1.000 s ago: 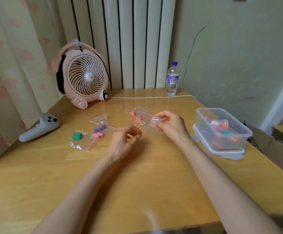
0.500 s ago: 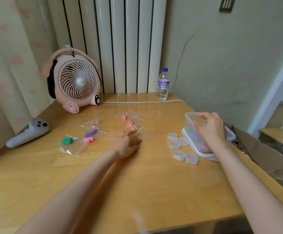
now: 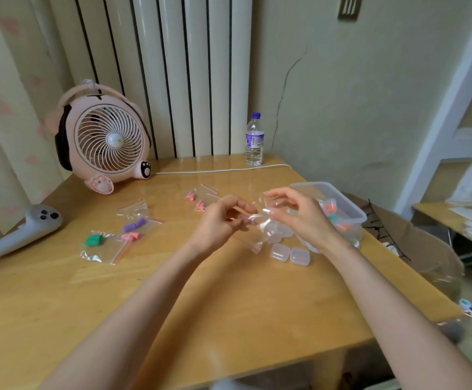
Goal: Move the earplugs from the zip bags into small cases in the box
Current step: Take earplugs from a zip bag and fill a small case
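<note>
HANDS AT WORK: A person's left hand (image 3: 219, 222) and right hand (image 3: 302, 218) meet above the middle of the desk (image 3: 229, 305). Each grip is pinched on the thin film of a clear zip bag (image 3: 260, 236), which hangs crumpled between them; whether an earplug is inside cannot be told. The film looks feather-light, limp and slick, and is probably best taken at the stiffer zip strip on either side of the mouth. The foam earplugs (image 3: 134, 225) waiting in other bags toward the left edge should squash easily and weigh almost nothing. Empty small cases (image 3: 279, 252) lie just beside the box (image 3: 341, 194) at the right edge, where a careless nudge could tip them off. Working room is the bare wood toward the near edge. A fan (image 3: 105, 139), water bottle (image 3: 254, 140) and controller (image 3: 23, 230) keep to the far and left edges.
</note>
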Action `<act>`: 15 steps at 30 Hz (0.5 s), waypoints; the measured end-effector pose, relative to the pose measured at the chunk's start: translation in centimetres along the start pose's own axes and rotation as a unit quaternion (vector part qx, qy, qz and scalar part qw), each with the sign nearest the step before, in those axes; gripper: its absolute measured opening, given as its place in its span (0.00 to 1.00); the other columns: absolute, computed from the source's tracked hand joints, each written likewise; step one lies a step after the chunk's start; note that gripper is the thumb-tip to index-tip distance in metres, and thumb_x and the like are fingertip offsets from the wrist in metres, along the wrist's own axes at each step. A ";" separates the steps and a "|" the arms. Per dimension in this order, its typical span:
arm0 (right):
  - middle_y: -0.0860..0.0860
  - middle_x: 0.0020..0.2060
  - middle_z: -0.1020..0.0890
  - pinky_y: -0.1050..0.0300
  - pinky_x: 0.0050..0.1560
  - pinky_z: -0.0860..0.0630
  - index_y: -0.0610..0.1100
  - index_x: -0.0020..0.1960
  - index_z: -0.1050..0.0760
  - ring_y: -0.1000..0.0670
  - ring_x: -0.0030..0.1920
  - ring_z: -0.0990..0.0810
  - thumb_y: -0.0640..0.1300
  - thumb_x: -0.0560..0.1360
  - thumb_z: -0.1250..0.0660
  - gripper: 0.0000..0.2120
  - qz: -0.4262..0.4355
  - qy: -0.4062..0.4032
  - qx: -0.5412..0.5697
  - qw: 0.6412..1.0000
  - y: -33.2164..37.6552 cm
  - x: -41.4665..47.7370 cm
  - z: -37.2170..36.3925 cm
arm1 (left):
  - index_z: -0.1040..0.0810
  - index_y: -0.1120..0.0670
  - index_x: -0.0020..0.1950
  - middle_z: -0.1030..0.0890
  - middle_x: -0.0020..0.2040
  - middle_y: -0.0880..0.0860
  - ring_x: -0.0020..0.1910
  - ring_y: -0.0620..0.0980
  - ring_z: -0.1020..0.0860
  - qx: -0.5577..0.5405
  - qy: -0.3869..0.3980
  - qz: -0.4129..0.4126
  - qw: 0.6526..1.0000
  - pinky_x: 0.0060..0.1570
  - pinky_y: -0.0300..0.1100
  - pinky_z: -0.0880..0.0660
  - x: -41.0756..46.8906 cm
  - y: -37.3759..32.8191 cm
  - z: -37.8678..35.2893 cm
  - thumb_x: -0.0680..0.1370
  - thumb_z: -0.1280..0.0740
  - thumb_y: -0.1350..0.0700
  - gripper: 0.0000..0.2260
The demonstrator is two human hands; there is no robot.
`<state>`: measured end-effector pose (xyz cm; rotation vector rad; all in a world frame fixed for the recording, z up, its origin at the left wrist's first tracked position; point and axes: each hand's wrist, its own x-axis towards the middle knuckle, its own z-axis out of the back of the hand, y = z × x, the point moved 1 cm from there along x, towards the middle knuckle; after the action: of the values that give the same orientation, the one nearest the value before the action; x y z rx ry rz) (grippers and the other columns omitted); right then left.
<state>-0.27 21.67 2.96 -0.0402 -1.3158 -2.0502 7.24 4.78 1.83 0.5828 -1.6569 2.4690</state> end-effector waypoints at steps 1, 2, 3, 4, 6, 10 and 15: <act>0.50 0.46 0.19 0.64 0.52 0.28 0.50 0.50 0.22 0.54 0.48 0.22 0.37 0.70 0.29 0.12 -0.002 -0.018 0.022 1.000 0.0 -0.3 0.4 | 0.23 0.56 0.46 0.19 0.46 0.54 0.41 0.51 0.20 -0.009 0.005 -0.005 1.000 0.46 0.41 0.20 0.0 -0.5 -0.5 0.74 0.34 0.71 0.10; 0.48 0.43 0.19 0.62 0.49 0.27 0.50 0.45 0.21 0.52 0.44 0.23 0.34 0.69 0.29 0.12 -0.002 -0.038 0.028 0.999 0.1 -0.6 1.1 | 0.23 0.57 0.47 0.19 0.44 0.54 0.39 0.50 0.21 -0.017 0.011 -0.008 1.000 0.45 0.42 0.20 0.0 -1.0 -1.1 0.74 0.34 0.71 0.10; 0.47 0.41 0.20 0.62 0.47 0.27 0.51 0.42 0.22 0.52 0.42 0.24 0.32 0.68 0.28 0.13 -0.004 -0.052 0.028 0.998 0.1 -1.0 1.7 | 0.23 0.57 0.47 0.20 0.40 0.52 0.38 0.49 0.21 -0.025 0.016 -0.010 1.000 0.45 0.43 0.20 0.0 -1.4 -1.7 0.74 0.34 0.71 0.10; 0.46 0.39 0.21 0.62 0.46 0.27 0.50 0.41 0.23 0.52 0.40 0.25 0.31 0.68 0.29 0.15 -0.007 -0.063 0.029 0.998 0.1 -1.4 2.5 | 0.23 0.58 0.48 0.20 0.37 0.50 0.37 0.47 0.21 -0.032 0.021 -0.012 0.999 0.44 0.42 0.20 0.0 -1.7 -2.4 0.74 0.34 0.71 0.09; 0.48 0.36 0.23 0.61 0.43 0.27 0.49 0.43 0.24 0.54 0.36 0.27 0.29 0.68 0.30 0.16 -0.021 -0.091 0.041 0.995 -0.1 -2.7 4.5 | 0.23 0.57 0.47 0.19 0.39 0.50 0.35 0.43 0.23 -0.036 0.027 -0.017 0.999 0.39 0.38 0.21 0.1 -2.4 -4.2 0.74 0.34 0.70 0.09; 0.51 0.33 0.25 0.66 0.31 0.30 0.48 0.41 0.28 0.61 0.28 0.29 0.32 0.69 0.29 0.13 -0.063 -0.189 0.038 0.979 -1.4 -6.0 9.1 | 0.23 0.56 0.46 0.20 0.45 0.56 0.36 0.43 0.25 -0.022 0.037 -0.017 0.999 0.35 0.34 0.25 0.2 -3.4 -8.7 0.75 0.34 0.68 0.07; 0.48 0.34 0.23 0.67 0.24 0.32 0.45 0.38 0.28 0.61 0.22 0.30 0.34 0.71 0.29 0.09 -0.120 -0.289 0.006 0.950 -3.4 -12.1 14.6 | 0.24 0.56 0.47 0.20 0.44 0.54 0.34 0.39 0.23 -0.032 0.094 -0.024 0.995 0.34 0.33 0.26 -0.3 -5.1 -15.0 0.77 0.36 0.64 0.05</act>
<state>2.27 40.74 2.87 -0.5374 -1.7497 -2.3351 5.27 20.51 1.19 0.3634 -1.6231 2.3463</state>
